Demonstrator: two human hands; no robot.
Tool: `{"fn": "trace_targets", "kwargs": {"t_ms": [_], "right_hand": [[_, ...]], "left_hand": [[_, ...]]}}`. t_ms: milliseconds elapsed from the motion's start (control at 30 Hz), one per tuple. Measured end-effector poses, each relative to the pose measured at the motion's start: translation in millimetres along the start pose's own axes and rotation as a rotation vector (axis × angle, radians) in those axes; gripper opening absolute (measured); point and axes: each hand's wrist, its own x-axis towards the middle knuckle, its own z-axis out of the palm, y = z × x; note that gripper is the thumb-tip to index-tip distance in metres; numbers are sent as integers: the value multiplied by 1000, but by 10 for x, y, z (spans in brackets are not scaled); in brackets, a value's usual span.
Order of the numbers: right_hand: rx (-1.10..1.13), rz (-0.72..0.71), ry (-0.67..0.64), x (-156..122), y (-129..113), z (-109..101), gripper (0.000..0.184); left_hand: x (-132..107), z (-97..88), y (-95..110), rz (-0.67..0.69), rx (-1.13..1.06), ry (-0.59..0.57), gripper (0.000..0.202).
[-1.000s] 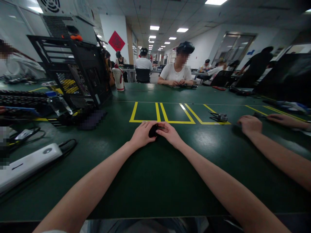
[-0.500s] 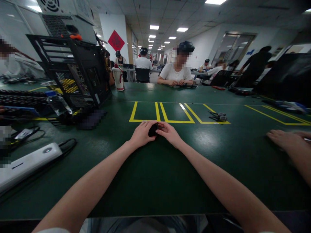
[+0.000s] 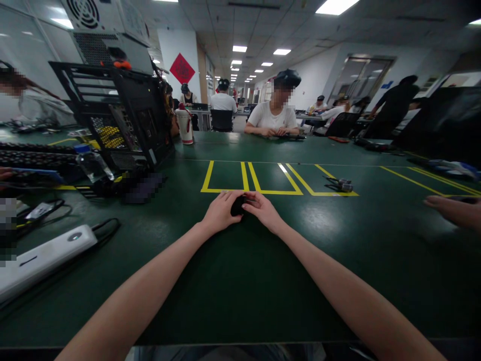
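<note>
A small black object (image 3: pixel 237 206) lies between my two hands on the green table, mostly covered, so its kind cannot be made out. My left hand (image 3: pixel 220 213) curves around its left side, fingers over the top and thumb at the near edge. From the right, my right hand (image 3: pixel 261 209) presses its bent fingers and thumb against the same object. The fingertips of both hands meet above it. Just beyond the hands, yellow tape outlines (image 3: pixel 225 190) mark the tabletop.
On the left stand a black computer case (image 3: pixel 139 115), a water bottle (image 3: pixel 92 163) and a white power strip (image 3: pixel 48 260) with a cable. A paper cup (image 3: pixel 185 125) stands farther back. Small dark parts (image 3: pixel 341 185) lie right of centre. Another person's hand (image 3: pixel 456 210) is at the right edge.
The view has tilted up slightly, so things sit a little lower. My hands keep the same grip on the black object. The other person's hand at right has shifted rightward.
</note>
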Motion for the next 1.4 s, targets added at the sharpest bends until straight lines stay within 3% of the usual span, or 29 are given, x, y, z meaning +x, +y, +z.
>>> {"fn": "trace_targets", "kwargs": {"t_ms": [233,367,533,700,867,1067,1233,1400], "right_hand": [[23,4,-70,-37,-25,1,34],[-13,-23,-22,-38,-31,14,24],[-62,-1,-20,-15,-14,-8,35],[-15,-25,-54,-33,9,1,34],[-21,-50,-12,-33,1,19,24],[-66,9,-25,4,16,-23,36],[22,-11,-61,-27,9,-12,34],[-23,-43,-3,-29,-10,3,24]], "left_hand": [[6,-5,0,-8,-10,-5,58],[6,-4,0,-19,-15,0,57],[4,-6,2,-7,-12,-5,57],[4,5,-13,-4,-1,-1,58],[7,11,-17,-16,1,2,58],[5,8,-18,-7,-5,-11,58],[4,14,-30,-9,-2,-10,58],[3,-1,-18,-13,1,-11,58]]}}
